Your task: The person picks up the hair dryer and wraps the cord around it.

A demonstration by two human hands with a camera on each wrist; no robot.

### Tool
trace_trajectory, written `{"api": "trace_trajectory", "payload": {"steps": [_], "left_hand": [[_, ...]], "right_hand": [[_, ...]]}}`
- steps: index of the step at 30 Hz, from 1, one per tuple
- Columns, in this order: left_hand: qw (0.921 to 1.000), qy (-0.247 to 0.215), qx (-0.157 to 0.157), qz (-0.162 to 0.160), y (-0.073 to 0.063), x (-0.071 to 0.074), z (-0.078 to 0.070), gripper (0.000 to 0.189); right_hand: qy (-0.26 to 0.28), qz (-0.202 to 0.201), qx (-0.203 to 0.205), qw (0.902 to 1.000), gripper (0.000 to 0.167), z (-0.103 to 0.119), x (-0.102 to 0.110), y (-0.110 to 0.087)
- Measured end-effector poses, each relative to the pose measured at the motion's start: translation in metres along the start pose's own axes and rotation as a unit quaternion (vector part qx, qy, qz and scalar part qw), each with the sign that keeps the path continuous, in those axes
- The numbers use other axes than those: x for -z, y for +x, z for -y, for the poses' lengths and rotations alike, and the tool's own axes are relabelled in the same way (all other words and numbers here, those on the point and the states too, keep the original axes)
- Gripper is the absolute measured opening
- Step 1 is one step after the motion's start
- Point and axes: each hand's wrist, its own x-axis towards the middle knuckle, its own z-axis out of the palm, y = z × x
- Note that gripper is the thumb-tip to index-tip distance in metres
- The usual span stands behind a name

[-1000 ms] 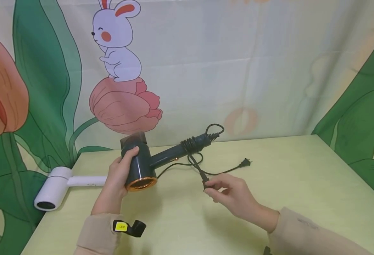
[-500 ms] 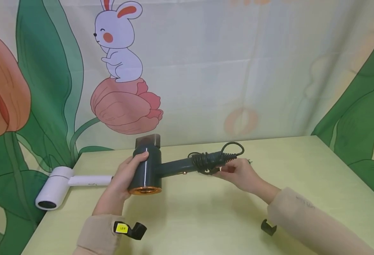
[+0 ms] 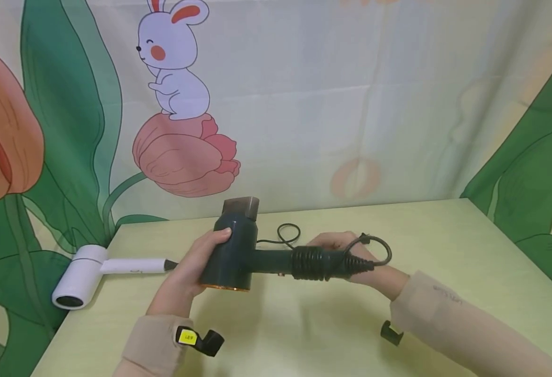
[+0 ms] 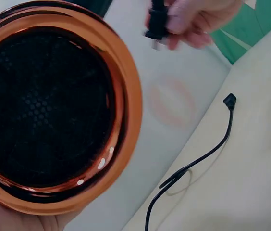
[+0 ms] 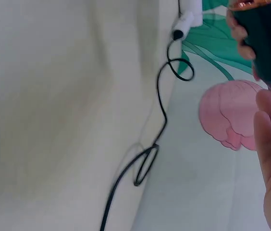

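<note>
My left hand [image 3: 195, 264] grips the barrel of a dark green hair dryer [image 3: 233, 248], held above the table with its handle pointing right. A smoky nozzle [image 3: 241, 207] caps the far end; the copper-coloured rear ring [image 4: 130, 96] fills much of the left wrist view. Its black cord [image 3: 308, 263] is wound in tight coils round the handle, with a loop standing out at the end. Behind the handle, my right hand [image 3: 337, 240] is partly hidden. In the left wrist view, its fingers pinch the cord's black plug [image 4: 158, 21].
A white hair dryer [image 3: 80, 277] lies at the table's left side. Its black cord [image 5: 159, 115] trails across the table behind the held dryer, ending in a plug [image 4: 229, 100]. A printed curtain [image 3: 304, 104] hangs along the table's back edge.
The dark dryer has shifted right and its handle has swung down to about level. My right hand has carried the plug round behind the handle, and the loose cord end is wound on.
</note>
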Motion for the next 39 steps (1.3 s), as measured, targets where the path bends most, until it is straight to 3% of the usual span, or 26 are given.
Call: {"api": "trace_trajectory", "payload": {"steps": [2,3,5,9,12,15,18,21,24,27,31,34,39], "left_hand": [[0.9998,0.014,-0.01,0.011,0.0,-0.002,-0.001,0.061],[0.9996,0.025,-0.013,0.011,0.0,-0.002,-0.002,0.061],[0.9989,0.044,-0.016,0.007,0.0,-0.003,-0.004,0.061],[0.9965,0.082,-0.015,-0.004,-0.001,-0.005,-0.01,0.061],[0.994,0.109,-0.016,-0.002,0.002,-0.011,-0.014,0.06],[0.9893,0.145,-0.013,-0.006,0.006,-0.019,-0.016,0.06],[0.9822,0.187,-0.004,-0.018,0.013,-0.027,-0.015,0.065],[0.9757,0.216,0.004,-0.036,0.02,-0.036,-0.015,0.075],[0.9724,0.227,0.009,-0.052,0.026,-0.042,-0.017,0.082],[0.9718,0.227,0.013,-0.065,0.032,-0.048,-0.019,0.085],[0.9686,0.236,0.021,-0.076,0.042,-0.059,-0.019,0.087],[0.9652,0.248,0.025,-0.08,0.049,-0.069,-0.019,0.089],[0.9658,0.25,0.018,-0.067,0.061,-0.086,-0.018,0.088]], "right_hand": [[0.0,-0.031,0.035,0.9989,0.017,0.006,0.005,-0.001],[0.009,-0.04,0.043,0.9982,0.021,0.009,0.008,-0.001],[-0.024,-0.059,0.04,0.9972,0.02,0.014,0.014,-0.003],[-0.009,-0.028,-0.064,0.9975,0.024,0.021,0.027,-0.01],[0.052,0.009,-0.155,0.9865,0.029,0.024,0.034,-0.018],[0.107,0.027,-0.197,0.9741,0.033,0.027,0.038,-0.024],[0.116,0.034,-0.209,0.9705,0.031,0.031,0.037,-0.029],[0.043,0.037,-0.193,0.9796,0.032,0.038,0.033,-0.034],[-0.071,0.028,-0.175,0.9816,0.043,0.046,0.025,-0.041],[-0.18,0.008,-0.169,0.9689,0.061,0.049,0.01,-0.047],[-0.296,-0.037,-0.164,0.9403,0.07,0.036,-0.007,-0.051],[-0.335,-0.066,-0.153,0.9274,0.068,0.023,-0.012,-0.055],[-0.37,-0.075,-0.119,0.9181,0.057,0.01,-0.01,-0.064]]}}
